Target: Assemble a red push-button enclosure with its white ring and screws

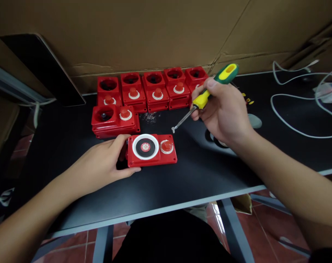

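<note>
Near edge: bare counter [182, 186] in front of the ringed red box [167, 159], open for a low approach.
Box's left end: blocked; the left hand [107, 155] wraps it, fingers taking up the room around that end.
Box's right end: passable at counter level; the screwdriver [201, 100] in the right hand [223, 106] slants down just behind, closing the way from above and rear-right.
Behind box: lone red box [115, 126] crowds the left; a crumb-strewn pocket opens beside it.
Back: row of five red boxes [158, 106], packed tight, cardboard [144, 33] rising close behind.
Far right: looping white cable [293, 95] crosses the surface.
</note>
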The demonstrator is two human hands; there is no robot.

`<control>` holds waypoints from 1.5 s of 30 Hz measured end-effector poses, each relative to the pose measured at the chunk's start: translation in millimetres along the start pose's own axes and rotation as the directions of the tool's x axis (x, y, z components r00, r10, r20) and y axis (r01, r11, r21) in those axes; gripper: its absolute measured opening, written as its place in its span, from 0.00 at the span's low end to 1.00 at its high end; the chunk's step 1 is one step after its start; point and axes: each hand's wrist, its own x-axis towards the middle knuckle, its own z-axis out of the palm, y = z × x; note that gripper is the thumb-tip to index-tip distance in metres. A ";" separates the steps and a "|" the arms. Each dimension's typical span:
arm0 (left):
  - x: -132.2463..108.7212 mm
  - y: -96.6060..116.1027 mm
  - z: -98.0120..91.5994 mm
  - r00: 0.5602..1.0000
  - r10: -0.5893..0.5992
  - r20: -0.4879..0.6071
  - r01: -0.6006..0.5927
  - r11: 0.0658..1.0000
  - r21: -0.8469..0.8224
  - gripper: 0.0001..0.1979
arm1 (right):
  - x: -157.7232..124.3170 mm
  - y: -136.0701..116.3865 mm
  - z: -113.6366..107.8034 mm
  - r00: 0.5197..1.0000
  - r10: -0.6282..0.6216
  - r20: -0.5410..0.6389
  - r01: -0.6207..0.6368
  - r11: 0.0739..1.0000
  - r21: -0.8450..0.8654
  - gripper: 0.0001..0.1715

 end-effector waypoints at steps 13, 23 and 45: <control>-1.9 1.7 -1.7 1.000 -0.012 -0.013 0.011 0.998 -0.057 0.35 | -19.4 8.6 -12.2 0.997 0.079 0.025 -0.078 0.997 -0.015 0.19; -4.4 1.0 -4.1 0.999 0.037 0.010 -0.038 0.999 0.010 0.31 | -25.9 -1.0 -3.6 0.999 0.042 0.007 -0.041 0.999 -0.025 0.27; -6.0 -2.5 -3.3 0.997 0.074 0.008 -0.074 0.997 0.013 0.30 | -24.7 -2.2 -3.0 0.999 0.042 -0.018 -0.042 0.999 0.006 0.29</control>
